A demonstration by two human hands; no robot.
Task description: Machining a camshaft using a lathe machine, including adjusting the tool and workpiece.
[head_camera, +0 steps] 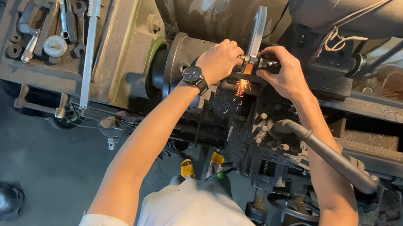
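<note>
A: Which way does the grey curved bar run?

B: Its long axis stands away from the lathe, rising from just beside the fingertips; sparks fall below them.

A: And the hands?

B: Both arms reach forward. The left hand, a watch on its wrist, curls closed at the bar's base; the right hand grips the small metal holder there.

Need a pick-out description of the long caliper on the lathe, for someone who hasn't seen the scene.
Find the grey lathe headstock left of the person's left hand; its top forms a recessed tray of tools. The caliper lies along the tray's right edge: the longest, straight steel bar, unlike the shorter wrenches beside it.
</note>
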